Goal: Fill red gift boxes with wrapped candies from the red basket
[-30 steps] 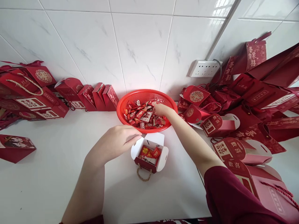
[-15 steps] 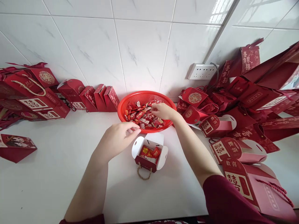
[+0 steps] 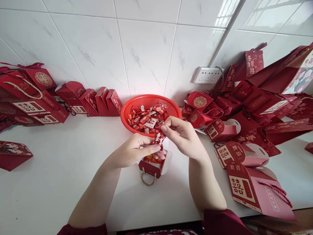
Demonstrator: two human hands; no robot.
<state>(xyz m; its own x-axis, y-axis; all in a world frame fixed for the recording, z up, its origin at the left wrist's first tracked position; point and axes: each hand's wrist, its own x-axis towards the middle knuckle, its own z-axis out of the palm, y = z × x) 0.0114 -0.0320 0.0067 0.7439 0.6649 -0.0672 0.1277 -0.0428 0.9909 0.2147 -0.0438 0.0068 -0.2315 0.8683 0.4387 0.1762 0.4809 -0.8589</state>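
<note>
Between my two hands is a red wrapped candy (image 3: pixel 158 137) with pale lettering. My left hand (image 3: pixel 133 150) pinches its lower left side with thumb and fingers. At its upper right corner, my right hand (image 3: pixel 182 135) grips the wrapper between thumb and forefinger. Right below them stands a small red gift box (image 3: pixel 151 170) with white inner flaps and a twisted rope handle; red packets (image 3: pixel 154 159) show inside, partly covered by my left fingers. Behind my hands sits a red plastic basket (image 3: pixel 126 119) holding many wrapped candies (image 3: pixel 144 118).
Red gift boxes (image 3: pixel 44 109) are stacked at the left, with smaller ones (image 3: pixel 101 101) along the tiled wall. More boxes and bags (image 3: pixel 244 186) crowd the right side. A white power strip (image 3: pixel 207 75) is against the wall. One box (image 3: pixel 14 155) lies at the far left.
My right hand has come back from the basket with a candy. My left hand has moved right and now holds the candy too, above the small box.
</note>
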